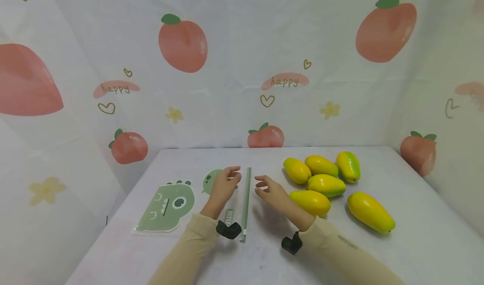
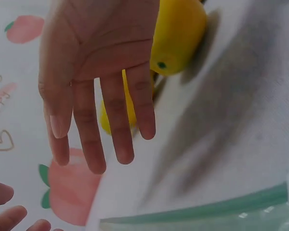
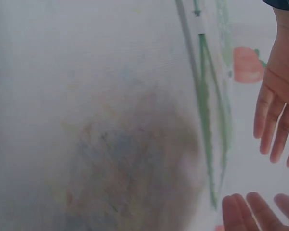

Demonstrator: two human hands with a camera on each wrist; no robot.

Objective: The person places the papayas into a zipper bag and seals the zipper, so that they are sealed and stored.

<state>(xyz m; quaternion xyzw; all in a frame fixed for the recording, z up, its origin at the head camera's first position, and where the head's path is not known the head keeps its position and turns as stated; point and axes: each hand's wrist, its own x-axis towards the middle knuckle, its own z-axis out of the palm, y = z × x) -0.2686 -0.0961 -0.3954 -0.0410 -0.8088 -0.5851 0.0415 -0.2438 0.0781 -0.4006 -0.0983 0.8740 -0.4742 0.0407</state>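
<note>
A clear zip bag with a green dinosaur print (image 1: 166, 209) lies flat on the table, its green slider strip (image 1: 247, 201) running along the right side. Over the bag, just left of the strip, my left hand (image 1: 226, 188) hovers with loosely bent fingers and holds nothing. My right hand (image 1: 273, 194) is raised to the right of the strip, palm turned toward the left hand. In the left wrist view its fingers (image 2: 113, 110) hang relaxed and apart, also holding nothing. Several yellow mangoes (image 1: 326, 185) lie close beyond and right of the right hand.
One mango (image 1: 370, 213) lies apart, nearer the table's right side. The white table (image 1: 272, 264) meets a fruit-printed cloth (image 1: 223, 92) at the back and sides. Black wrist cameras (image 1: 228, 229) are strapped to both wrists.
</note>
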